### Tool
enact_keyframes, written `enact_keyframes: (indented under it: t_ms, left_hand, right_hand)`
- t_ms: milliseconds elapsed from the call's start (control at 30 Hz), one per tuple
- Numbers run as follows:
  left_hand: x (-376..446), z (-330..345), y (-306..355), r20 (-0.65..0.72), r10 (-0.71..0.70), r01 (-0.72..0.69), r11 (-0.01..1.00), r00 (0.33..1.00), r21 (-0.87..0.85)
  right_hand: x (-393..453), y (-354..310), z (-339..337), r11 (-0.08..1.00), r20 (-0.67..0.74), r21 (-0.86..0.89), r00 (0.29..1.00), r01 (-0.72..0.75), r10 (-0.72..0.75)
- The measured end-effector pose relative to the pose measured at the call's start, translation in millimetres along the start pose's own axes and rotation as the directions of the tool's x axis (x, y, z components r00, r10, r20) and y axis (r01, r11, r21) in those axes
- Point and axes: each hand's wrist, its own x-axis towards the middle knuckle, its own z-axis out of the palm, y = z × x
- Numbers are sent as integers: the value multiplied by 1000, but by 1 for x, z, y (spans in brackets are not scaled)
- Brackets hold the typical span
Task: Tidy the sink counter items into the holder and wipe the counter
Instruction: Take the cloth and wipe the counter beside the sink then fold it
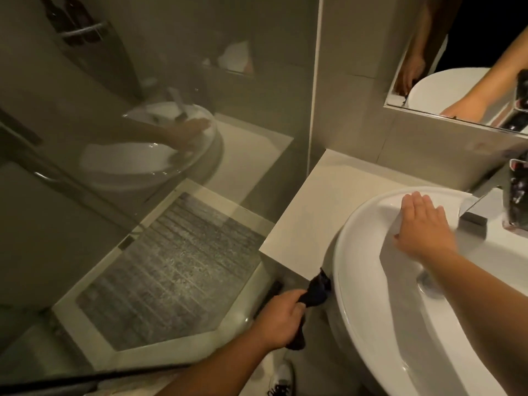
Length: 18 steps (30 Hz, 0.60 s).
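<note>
My left hand (278, 320) is shut on a dark cloth (315, 290), held just below the front edge of the pale counter (317, 207), beside the white basin (371, 324). My right hand (423, 227) lies flat with its fingers spread on the basin's far rim, next to the chrome faucet (475, 211). A clear holder (518, 195) with dark items in it stands at the far right edge, partly cut off by the frame.
A glass shower screen (143, 167) stands left of the counter and reflects the basin and my hand. Behind it lies a grey shower floor (171, 267). A mirror (457, 67) hangs on the wall above the basin. My shoe (281, 378) shows on the floor below.
</note>
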Motion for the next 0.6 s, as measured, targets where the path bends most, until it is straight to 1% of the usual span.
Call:
enact_keyframes:
  t_ms: [33,67,100,133,167,200,233,300,333,367,433,500,533,567,600]
  left_hand:
    - [-5,1,5,10,-182,178,946,983,-269]
    - [-7,2,8,42,-321,299,815,946,-496]
    - [-8,2,11,89,-422,370,651,902,-663]
    - [-8,-1,13,133,-483,400,505,865,-765]
    - [-6,-6,16,173,-512,412,399,841,-819]
    - [-2,-13,20,210,-513,416,326,832,-849]
    - [3,-21,26,235,-497,409,277,835,-869]
    - [21,-37,40,253,-450,383,225,856,-896]
    - [33,-46,48,246,-423,361,217,872,-907]
    - [47,-55,57,215,-394,323,233,894,-917]
    - [83,-73,75,100,-334,214,326,937,-921]
    - [124,-88,95,-19,-245,103,475,969,-874]
    - [146,-93,106,-64,-189,56,569,980,-820]
    - [170,-96,117,-100,-131,14,672,986,-740]
    - [194,-97,128,-136,-66,-33,781,989,-623]
  right_hand:
    - [0,0,-2,1000,16,2,1000,-1,1]
    - [-1,0,-4,1000,33,0,999,-2,2]
    - [-1,0,-5,1000,48,-4,999,-4,4]
    - [-1,0,-6,1000,58,-9,998,-5,6]
    - [-1,-1,-6,1000,62,-12,998,-6,7]
    - [-1,-1,-6,1000,62,-15,998,-6,7]
    - [-1,-1,-6,1000,61,-18,998,-7,8]
    - [-1,-2,-5,999,62,-31,998,-13,15]
    - [-2,-3,-4,999,63,-41,998,-19,21]
    - [-2,-5,-3,998,60,-53,998,-24,28]
    - [-2,-7,-1,996,50,-76,998,-38,41]
    - [-2,-10,0,994,38,-95,998,-53,57]
    - [-3,-10,1,993,32,-100,998,-57,61]
    - [-3,-11,1,994,28,-96,998,-60,63]
    - [-3,-12,1,995,22,-82,998,-61,63]
